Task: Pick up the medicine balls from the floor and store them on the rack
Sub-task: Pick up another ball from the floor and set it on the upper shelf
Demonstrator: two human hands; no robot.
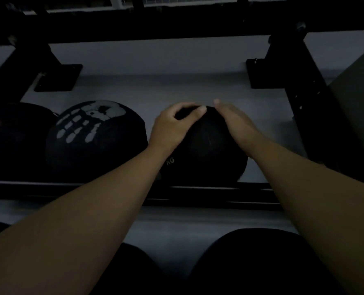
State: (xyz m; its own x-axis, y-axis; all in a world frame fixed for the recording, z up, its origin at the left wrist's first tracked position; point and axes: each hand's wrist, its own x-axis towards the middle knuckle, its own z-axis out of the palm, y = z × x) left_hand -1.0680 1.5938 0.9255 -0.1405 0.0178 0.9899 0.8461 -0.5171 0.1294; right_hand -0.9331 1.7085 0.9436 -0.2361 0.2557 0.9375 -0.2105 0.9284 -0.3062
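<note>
My left hand [172, 126] and right hand [235, 122] lie open, cupping the black medicine ball [206, 150], nothing lifted; probably heavy, so grip low on both sides.

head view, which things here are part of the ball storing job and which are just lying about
Job: black ball under both hands, left hand, right hand, handprint ball, dark ball far left, rack rail.
Lying about: olive box, right edge.

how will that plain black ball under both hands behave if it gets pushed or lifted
The plain black round medicine ball is probably heavy for its size: faint "KG" lettering shows. Round, it may roll along the black rack rail. Left hand and right hand both rest on top, suggesting two-handed lifting.
</note>
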